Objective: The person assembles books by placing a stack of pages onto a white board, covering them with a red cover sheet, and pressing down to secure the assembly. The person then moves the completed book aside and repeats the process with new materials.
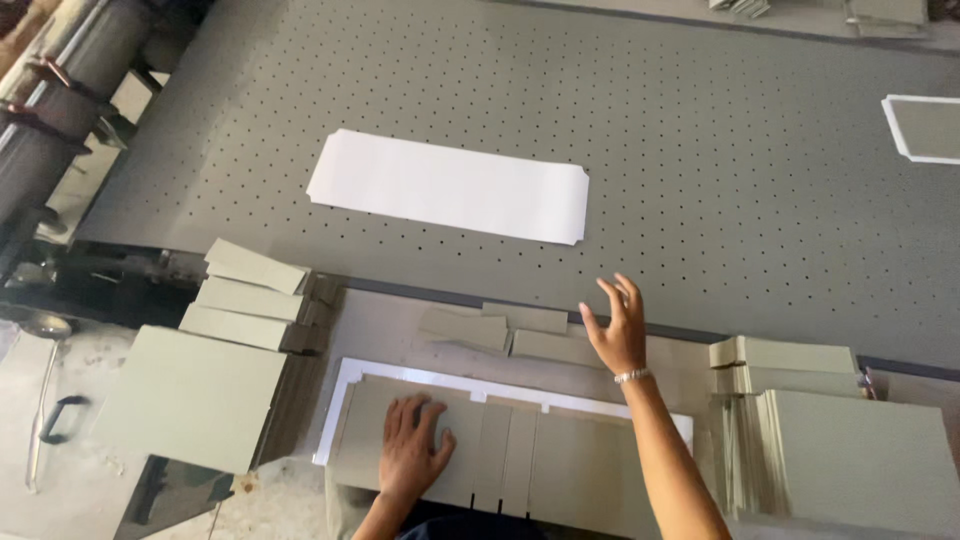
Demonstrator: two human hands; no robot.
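The left hand [412, 447] lay palm down, flat, fingers spread and pointing forward, its forearm barely in view. The right hand [617, 327] was raised on an outstretched forearm, fingers loosely curled and apart, gripping nothing, a bracelet on its wrist.

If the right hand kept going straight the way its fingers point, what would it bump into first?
Probably the white rectangular paper sheet on the grey perforated table. The right hand is raised with fingers open, pointing up and away, so depth is hard to judge.
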